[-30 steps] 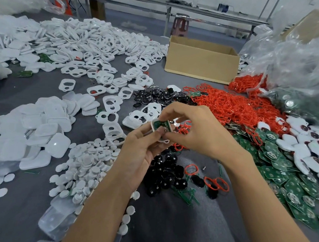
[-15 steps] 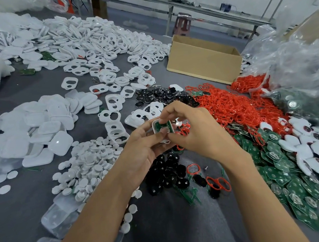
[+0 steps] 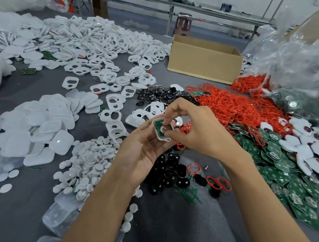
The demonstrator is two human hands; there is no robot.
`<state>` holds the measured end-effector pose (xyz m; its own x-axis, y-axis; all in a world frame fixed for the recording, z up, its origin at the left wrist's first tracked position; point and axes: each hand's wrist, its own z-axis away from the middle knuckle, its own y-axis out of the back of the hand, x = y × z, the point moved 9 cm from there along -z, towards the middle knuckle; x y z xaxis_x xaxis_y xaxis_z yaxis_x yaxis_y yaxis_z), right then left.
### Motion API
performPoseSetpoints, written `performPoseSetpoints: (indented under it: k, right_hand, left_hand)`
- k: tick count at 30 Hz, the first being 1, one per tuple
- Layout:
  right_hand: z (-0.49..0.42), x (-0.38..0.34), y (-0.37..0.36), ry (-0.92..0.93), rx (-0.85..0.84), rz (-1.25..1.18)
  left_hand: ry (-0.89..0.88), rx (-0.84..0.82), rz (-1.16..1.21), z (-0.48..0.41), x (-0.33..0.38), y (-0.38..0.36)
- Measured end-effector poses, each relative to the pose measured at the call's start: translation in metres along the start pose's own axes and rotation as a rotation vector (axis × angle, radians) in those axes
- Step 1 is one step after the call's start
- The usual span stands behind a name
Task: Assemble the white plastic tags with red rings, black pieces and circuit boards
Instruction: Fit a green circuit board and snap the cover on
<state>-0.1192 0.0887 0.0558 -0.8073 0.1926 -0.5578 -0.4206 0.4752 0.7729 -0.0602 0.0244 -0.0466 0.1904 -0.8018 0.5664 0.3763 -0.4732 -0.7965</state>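
My left hand [image 3: 138,154] holds a white plastic tag [image 3: 161,135] with a green circuit board [image 3: 158,125] lying inside it, above the middle of the table. My right hand [image 3: 198,130] reaches over the tag from the right, its fingertips pinching and pressing on the board. Below my hands lies a heap of black pieces [image 3: 169,170]. A big pile of red rings [image 3: 229,106] spreads to the right. Loose green circuit boards [image 3: 288,171] cover the right front.
White tag frames [image 3: 94,55] and solid white covers [image 3: 38,128] fill the left and back of the grey table [image 3: 184,225]. Small white discs [image 3: 87,166] lie at my left forearm. Assembled tags [image 3: 317,148] lie at far right, beside a cardboard box [image 3: 203,62] and plastic bags [image 3: 295,59].
Both hands have stayed together over the tag. My right fingers have shifted on the circuit board, and the tag now tilts more toward me, showing the board's face.
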Motion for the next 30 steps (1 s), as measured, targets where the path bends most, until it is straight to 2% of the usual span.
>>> performPoseSetpoints:
  k: [19, 27, 30]
  right_hand:
    - [0.0011, 0.0014, 0.0043, -0.038, 0.039, -0.066]
    - [0.0007, 0.0001, 0.0014, -0.025, 0.020, -0.059]
    - [-0.0001, 0.0011, -0.0027, -0.026, 0.014, -0.034]
  left_hand:
    - [0.027, -0.073, 0.046, 0.0049, -0.0009, -0.0065]
    - [0.005, -0.067, 0.007, 0.0038, -0.0002, -0.0045]
    - [-0.034, -0.044, -0.077, 0.0006, 0.0010, -0.0027]
